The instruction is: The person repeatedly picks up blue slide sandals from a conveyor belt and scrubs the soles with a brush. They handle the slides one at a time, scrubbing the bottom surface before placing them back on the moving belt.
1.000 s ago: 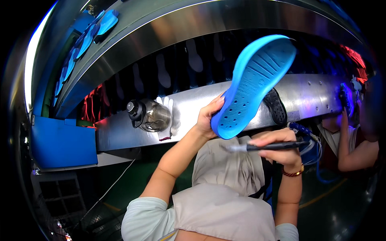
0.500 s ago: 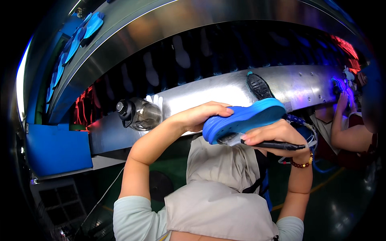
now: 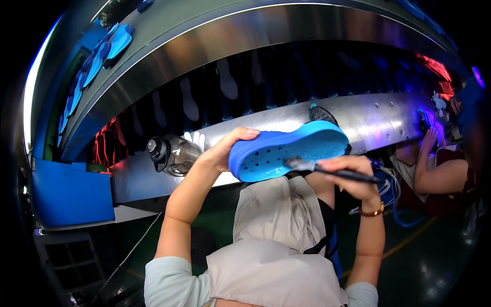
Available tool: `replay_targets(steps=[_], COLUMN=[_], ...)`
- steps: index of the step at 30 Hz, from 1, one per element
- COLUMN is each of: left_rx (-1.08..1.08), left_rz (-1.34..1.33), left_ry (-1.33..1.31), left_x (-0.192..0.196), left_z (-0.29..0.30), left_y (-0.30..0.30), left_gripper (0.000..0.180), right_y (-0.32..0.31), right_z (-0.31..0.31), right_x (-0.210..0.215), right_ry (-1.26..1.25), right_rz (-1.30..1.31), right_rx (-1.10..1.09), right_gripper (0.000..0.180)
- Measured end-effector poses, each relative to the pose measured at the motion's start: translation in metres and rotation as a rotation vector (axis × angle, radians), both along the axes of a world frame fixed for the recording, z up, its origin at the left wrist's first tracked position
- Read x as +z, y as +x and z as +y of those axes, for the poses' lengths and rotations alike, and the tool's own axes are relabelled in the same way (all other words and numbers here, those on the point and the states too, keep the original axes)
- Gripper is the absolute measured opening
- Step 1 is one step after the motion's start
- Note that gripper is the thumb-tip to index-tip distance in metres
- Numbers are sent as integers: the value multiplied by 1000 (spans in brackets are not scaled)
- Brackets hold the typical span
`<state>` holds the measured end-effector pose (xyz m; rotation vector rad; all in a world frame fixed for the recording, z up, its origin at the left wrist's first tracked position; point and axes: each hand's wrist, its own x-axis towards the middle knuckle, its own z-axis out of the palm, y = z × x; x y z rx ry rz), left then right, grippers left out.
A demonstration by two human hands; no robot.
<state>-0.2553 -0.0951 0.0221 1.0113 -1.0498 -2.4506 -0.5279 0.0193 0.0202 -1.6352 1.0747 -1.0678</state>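
A blue shoe sole (image 3: pixel 263 156), darker along its side wall and paler inside with rows of small holes, is held up over my lap at a tilt. My left hand (image 3: pixel 225 149) grips its left end, thumb on the upper edge. In my right hand (image 3: pixel 354 176) is a brush (image 3: pixel 306 165) with a black handle, its bristles against the sole's inner face, which looks wet there. Behind the sole, a dark oval object (image 3: pixel 327 115) with a teal tip lies on the metal bench, partly hidden.
A clear bottle (image 3: pixel 181 155) with a black lid stands on the metal bench (image 3: pixel 245 122) to the left, something white behind it. Several blue soles (image 3: pixel 97 61) lie on the upper belt at far left. Another person's arm (image 3: pixel 440 171) is at the right, near cables (image 3: pixel 391 189).
The sole has moved left and turned, so its holed inner face now shows more fully. My right hand has shifted slightly left with the brush, still against the sole.
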Motion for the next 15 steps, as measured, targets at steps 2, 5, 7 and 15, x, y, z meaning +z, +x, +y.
replay_targets(steps=[2,5,7,15], left_rx=[29,88,256,394], left_rz=[163,611,589,587], left_ry=[95,239,64,211], left_x=[-2,-40,-54,-75], left_z=[-7,-21,-13,15], left_y=[6,3,-24,-70], left_gripper=[57,63,73,95], right_y=[5,14,26,53], right_z=[7,14,11,-20], right_x=[2,22,17,-25], right_ry=[-104,-146,-111,-391], right_rz=[7,-136,-193,132], right_rx=[65,25,-110,-303], right_gripper=[23,24,22,16])
